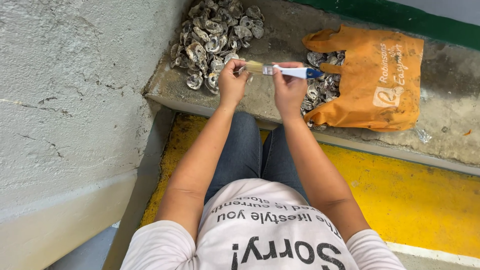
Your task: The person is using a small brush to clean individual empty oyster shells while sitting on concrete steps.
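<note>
Nearest the camera: a pale printed T-shirt (260, 235) and blue jeans (250, 155), seated above a yellow-painted strip of floor (415, 195), both bare forearms reaching forward and away. Farther out, left hand (232, 82) curled shut around a small grey oyster shell (242, 70), most of it hidden in the grip, only a sliver showing by the fingertips. Right hand (289, 86) closed on a paintbrush (285, 70), fingers wrapped under the white-and-blue handle near the metal ferrule. Brush held level, long axis running side to side: tan bristles pointing toward the left hand and touching the shell, blue handle tip sticking out to the right past the right hand. Both hands at roughly equal reach, close together above the edge of a raised concrete ledge (165, 85); shell just left of the bristles, so left hand nearer to it, holding it. Bristles short, flat, pale straw in colour; shell rough, dull, grey-white. Beyond the left hand, a heap of similar shells (215, 35) piled in the corner against a rough grey wall (75, 75). Beyond and right of the right hand, an orange cloth bag (380, 80) lying open on the ledge, more shells spilling from its mouth. Farthest back, a green-painted band (400, 17).
</note>
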